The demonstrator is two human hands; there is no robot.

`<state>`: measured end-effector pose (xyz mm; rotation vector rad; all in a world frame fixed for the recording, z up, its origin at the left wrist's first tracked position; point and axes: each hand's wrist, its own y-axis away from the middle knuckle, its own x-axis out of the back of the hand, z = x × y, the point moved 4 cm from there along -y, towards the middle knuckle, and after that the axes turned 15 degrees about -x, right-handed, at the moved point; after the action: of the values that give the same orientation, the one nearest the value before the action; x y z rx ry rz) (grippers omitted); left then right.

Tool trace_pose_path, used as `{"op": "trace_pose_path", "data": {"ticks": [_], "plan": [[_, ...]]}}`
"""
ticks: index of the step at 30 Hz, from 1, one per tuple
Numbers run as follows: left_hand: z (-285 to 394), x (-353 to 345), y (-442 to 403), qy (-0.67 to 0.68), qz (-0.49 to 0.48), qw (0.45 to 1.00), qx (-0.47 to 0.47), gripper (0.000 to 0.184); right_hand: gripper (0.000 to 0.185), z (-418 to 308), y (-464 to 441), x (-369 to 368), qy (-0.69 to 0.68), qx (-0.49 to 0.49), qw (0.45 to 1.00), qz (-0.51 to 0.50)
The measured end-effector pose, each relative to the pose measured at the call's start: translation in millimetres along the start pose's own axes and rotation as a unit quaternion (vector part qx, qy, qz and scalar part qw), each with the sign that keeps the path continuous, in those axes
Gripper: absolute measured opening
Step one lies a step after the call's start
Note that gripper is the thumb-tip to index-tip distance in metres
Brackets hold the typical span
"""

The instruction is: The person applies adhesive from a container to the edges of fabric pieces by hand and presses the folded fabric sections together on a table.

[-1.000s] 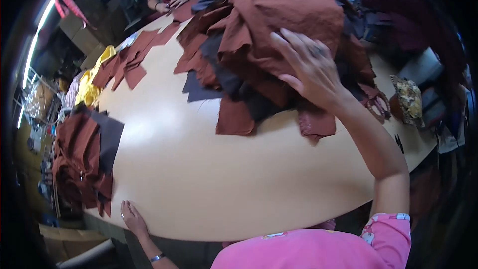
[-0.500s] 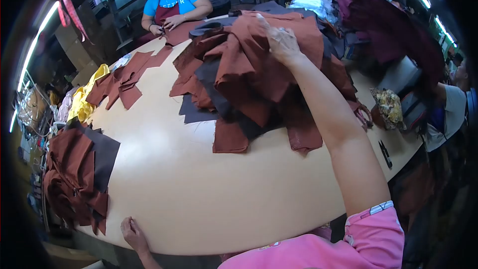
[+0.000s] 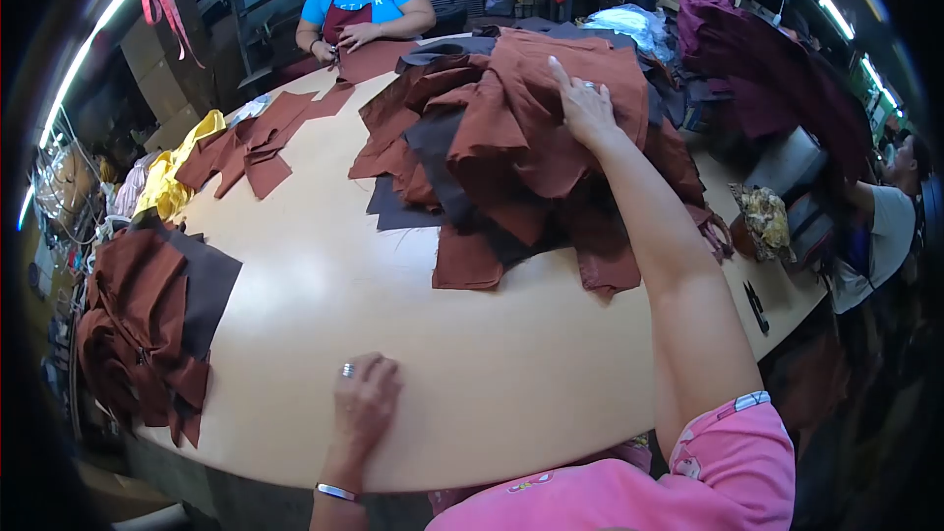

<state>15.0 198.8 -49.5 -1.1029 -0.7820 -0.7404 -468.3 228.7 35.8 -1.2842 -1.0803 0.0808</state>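
My right hand [image 3: 588,110] reaches out over a high heap of rust-brown cloth pieces [image 3: 531,88]. It rests on the top piece with the index finger stretched out and the fingers apart, so it is open. Dark grey cloth pieces [image 3: 441,162] show between the brown layers. Close to the near edge of the table, my left hand [image 3: 367,398] lies on the bare wood with its fingers curled in, a ring and a bracelet on it. I see nothing in that hand, though its palm is hidden.
Brown and grey cloth [image 3: 147,320] hangs over the table's left edge. Further back lie cut brown pieces [image 3: 251,143] and yellow cloth [image 3: 187,162]. A co-worker in blue [image 3: 364,5] handles brown cloth opposite. Black snips [image 3: 755,308] lie right, near dark maroon cloth [image 3: 777,69] and another person.
My left hand has moved right and forward, from the table's edge onto its top. My right hand stays on the heap. The whole view has shifted slightly.
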Motion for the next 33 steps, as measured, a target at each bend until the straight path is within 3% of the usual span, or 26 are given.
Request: {"op": "trace_pose_path", "data": {"ticks": [2, 6, 7, 10, 11, 13, 15, 16, 17, 18, 19, 20, 21, 22, 23, 24, 25, 26, 27, 28, 30, 32, 33], "plan": [[14, -4, -5, -0.034, -0.04, 0.995, -0.084, 0.014, 0.07, 9, 0, -5, 0.034, 0.041, 0.996, -0.075], [5, -7, 3, -0.015, -0.007, 0.998, -0.063, 0.016, 0.069, 3, -19, 10, 0.031, 0.057, 0.987, -0.144], [5, -9, 3, -0.014, -0.009, 0.998, -0.06, 0.016, 0.07, 3, -26, 14, 0.016, 0.072, 0.991, -0.108], [4, -8, 1, -0.008, -0.02, 0.999, -0.045, 0.016, 0.066, -7, -48, 41, -0.101, -0.067, 0.987, -0.104], [5, -6, 1, 0.002, -0.029, 0.999, -0.032, 0.016, 0.056, -20, -56, 47, -0.213, 0.0, 0.977, -0.022], [0, -6, 0, 0.066, -0.036, 0.997, 0.017, 0.022, 0.034, -56, -56, 79, -0.322, 0.139, 0.935, 0.048], [-13, -11, 1, 0.174, -0.037, 0.98, 0.093, 0.035, 0.015, -109, 1, 108, -0.262, 0.272, 0.926, -0.002], [-24, -22, 0, 0.333, 0.038, 0.937, 0.098, 0.049, 0.018, -126, 31, 129, -0.339, 0.271, 0.88, -0.191], [-34, -33, -3, 0.481, 0.109, 0.864, 0.104, 0.064, 0.021, -146, 61, 157, -0.417, 0.212, 0.797, -0.383], [-20, -25, -24, 0.551, 0.117, 0.807, 0.175, 0.079, 0.024, -164, 93, 187, -0.446, 0.121, 0.718, -0.521], [-9, -18, -36, 0.676, 0.138, 0.708, 0.15, 0.073, 0.033, -174, 131, 195, -0.538, 0.075, 0.609, -0.578], [-23, -35, -23, 0.789, 0.138, 0.568, 0.189, 0.063, 0.041, -176, 155, 196, -0.564, 0.093, 0.582, -0.578], [-41, -52, -4, 0.696, 0.078, 0.685, 0.201, 0.057, 0.049, -178, 178, 198, -0.589, 0.112, 0.553, -0.579], [-54, -58, 2, 0.622, 0.041, 0.756, 0.199, 0.053, 0.054, -178, 194, 201, -0.553, 0.198, 0.611, -0.532], [-67, -63, 8, 0.537, -0.001, 0.821, 0.194, 0.05, 0.058, -167, 200, 207, -0.615, 0.261, 0.664, -0.336], [-80, -69, 14, 0.45, -0.043, 0.872, 0.188, 0.047, 0.054, -152, 199, 209, -0.551, 0.327, 0.743, -0.195], [-51, -31, -5, 0.521, -0.024, 0.812, 0.263, 0.049, 0.049, -134, 194, 212, -0.49, 0.34, 0.8, -0.062], [-35, -14, -13, 0.582, -0.003, 0.742, 0.333, 0.051, 0.048, -112, 190, 205, -0.477, 0.324, 0.816, -0.044], [-77, -8, 12, 0.44, -0.149, 0.821, 0.331, 0.056, 0.052, -87, 190, 185, -0.47, 0.271, 0.839, -0.048], [-128, 6, 45, 0.279, -0.288, 0.861, 0.312, 0.062, 0.06, -68, 180, 181, -0.427, 0.234, 0.869, -0.083], [-149, 24, 74, 0.412, -0.116, 0.801, 0.419, 0.063, 0.065, -30, 172, 147, -0.311, 0.154, 0.932, -0.105], [-155, 59, 46, 0.317, -0.209, 0.877, 0.293, 0.067, 0.08, -3, 166, 118, -0.166, 0.084, 0.968, -0.168], [-174, 63, 49, 0.281, -0.173, 0.904, 0.271, 0.066, 0.087, 8, 167, 95, -0.128, 0.034, 0.972, -0.196]]}}
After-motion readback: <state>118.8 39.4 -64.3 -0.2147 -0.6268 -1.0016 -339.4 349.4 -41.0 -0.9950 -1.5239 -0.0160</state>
